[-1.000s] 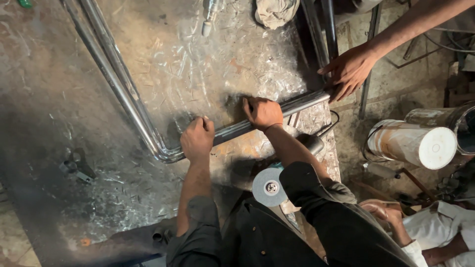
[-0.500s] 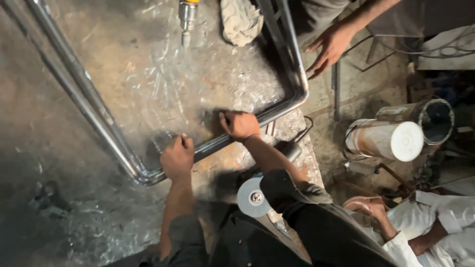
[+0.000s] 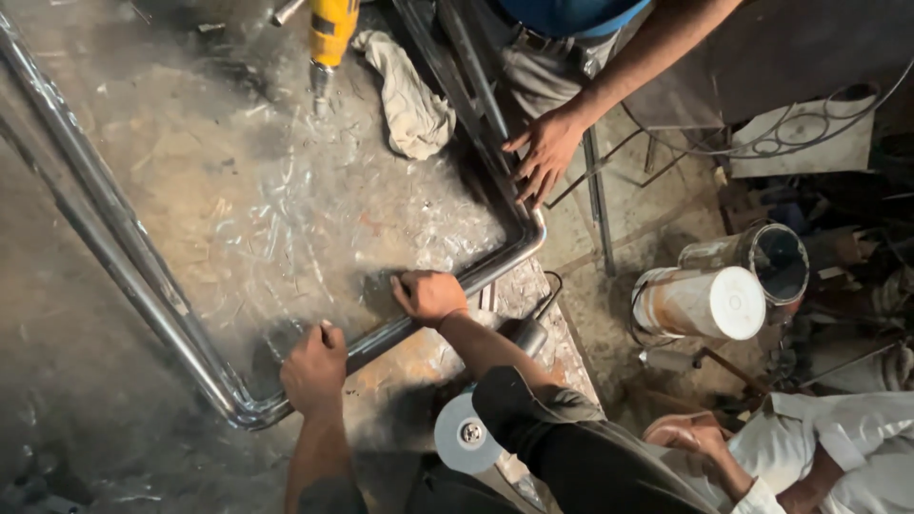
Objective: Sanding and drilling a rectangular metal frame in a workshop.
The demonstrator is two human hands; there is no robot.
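**Bent tube frame held flat on the desk by two workers**

The frame [image 3: 428,314], a loop of shiny round metal tube with curved corners, lies flat on the scarred steel desk [image 3: 257,209]. Its near run crosses the picture from the lower-left corner bend up to the right-hand corner bend; two further runs leave these corners toward the top of the view, where they pass out of sight. The left hand [image 3: 314,366] is closed over the near run just beside the lower-left bend, fingers wrapped on the tube. The right hand [image 3: 428,295] is closed on the same run, nearer the right-hand bend, knuckles up. A co-worker's hand [image 3: 543,152] rests with fingers spread on the far-right run, just above the right corner.

State of the work, as judged from this view: the tube is already bent and both visible corners appear formed; the frame sits seated on the desk and is being steadied at three places. Whether its joints are closed or finished cannot be told, since the upper part is cut off.

An angle grinder [image 3: 476,428] with a grey disc lies idle at the desk's near edge, touched by neither hand. A yellow drill [image 3: 328,38] and a crumpled rag [image 3: 414,95] lie inside the frame near the top. A white-capped drum [image 3: 705,300] stands on the floor to the right.
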